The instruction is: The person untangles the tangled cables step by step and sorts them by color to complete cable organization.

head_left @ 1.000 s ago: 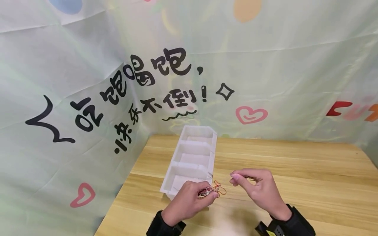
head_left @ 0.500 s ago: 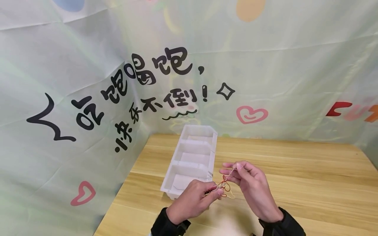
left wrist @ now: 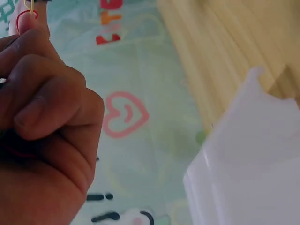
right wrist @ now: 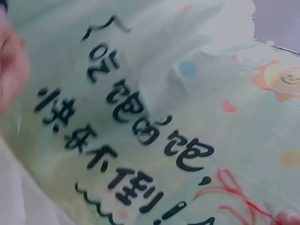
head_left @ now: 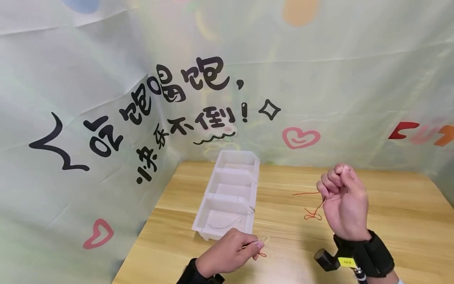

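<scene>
My left hand (head_left: 232, 250) is low, just in front of the near end of the white tray, and pinches a small bunch of thin string; pale and red loops stick out past the thumb. In the left wrist view its fingers are curled, and a red strand (left wrist: 21, 18) and a yellow one show at the fingertip. To the right and higher, my right hand (head_left: 344, 201) is raised with fingers curled round a red string (head_left: 313, 215), whose knotted, looped end hangs below the hand. The right wrist view shows red string loops (right wrist: 229, 187) beside a fingertip.
The white three-compartment tray (head_left: 227, 207) stands on the wooden table (head_left: 283, 244), left of the right hand. A thin dark curved line shows in its nearest compartment. Behind and to the left hangs a printed cloth (head_left: 340, 86) with black lettering and hearts.
From beside the left hand, my right hand has moved right and up, drawing the red string away from the bunch. A smaller bunch shows in the left hand, which has dropped slightly.
</scene>
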`<state>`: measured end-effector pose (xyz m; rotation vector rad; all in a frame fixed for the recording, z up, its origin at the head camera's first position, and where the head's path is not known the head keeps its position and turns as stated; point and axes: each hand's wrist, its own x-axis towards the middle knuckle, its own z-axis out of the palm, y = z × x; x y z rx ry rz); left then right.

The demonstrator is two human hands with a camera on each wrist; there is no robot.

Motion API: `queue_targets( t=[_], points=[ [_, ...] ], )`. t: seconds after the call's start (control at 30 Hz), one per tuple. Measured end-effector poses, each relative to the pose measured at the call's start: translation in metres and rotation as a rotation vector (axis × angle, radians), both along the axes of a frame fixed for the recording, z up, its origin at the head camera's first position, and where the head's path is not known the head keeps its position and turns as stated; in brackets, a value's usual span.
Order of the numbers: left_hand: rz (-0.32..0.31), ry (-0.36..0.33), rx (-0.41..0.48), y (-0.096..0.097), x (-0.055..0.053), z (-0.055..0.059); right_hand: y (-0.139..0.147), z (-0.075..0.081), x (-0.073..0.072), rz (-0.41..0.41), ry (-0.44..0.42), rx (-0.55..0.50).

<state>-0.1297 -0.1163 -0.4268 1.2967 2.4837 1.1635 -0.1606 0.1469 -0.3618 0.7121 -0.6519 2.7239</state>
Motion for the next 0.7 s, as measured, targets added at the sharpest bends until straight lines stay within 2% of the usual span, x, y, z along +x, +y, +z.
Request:
queue_targets(
  t=[0.1,0.17,0.23,0.3,0.4,0.53,0.63,0.7],
  points=[
    [0.060,-0.007,0.040,-0.006,0.000,-0.003,0.008,0.003,-0.003,-0.036,-0.008,0.052],
    [0.089,-0.008,0.090,-0.005,-0.001,-0.003,0.009,0.003,-0.003,-0.006,-0.002,0.032],
    [0.126,-0.020,0.147,0.000,-0.003,0.000,0.006,0.001,-0.001,0.005,-0.013,0.044],
    [0.161,-0.053,0.223,0.007,-0.004,0.005,0.000,0.000,0.000,-0.009,-0.037,0.109],
    [0.198,-0.111,0.292,0.022,-0.007,0.012,-0.013,-0.005,0.003,0.041,-0.034,0.183],
    [0.215,-0.160,0.268,0.040,-0.012,0.018,-0.027,-0.011,0.005,0.185,0.029,0.157],
    [0.210,-0.133,0.253,0.047,-0.015,0.018,-0.033,-0.011,0.008,0.236,0.052,0.133],
    [0.194,-0.107,0.265,0.049,-0.016,0.017,-0.034,-0.011,0.008,0.243,0.055,0.124]
  ],
)
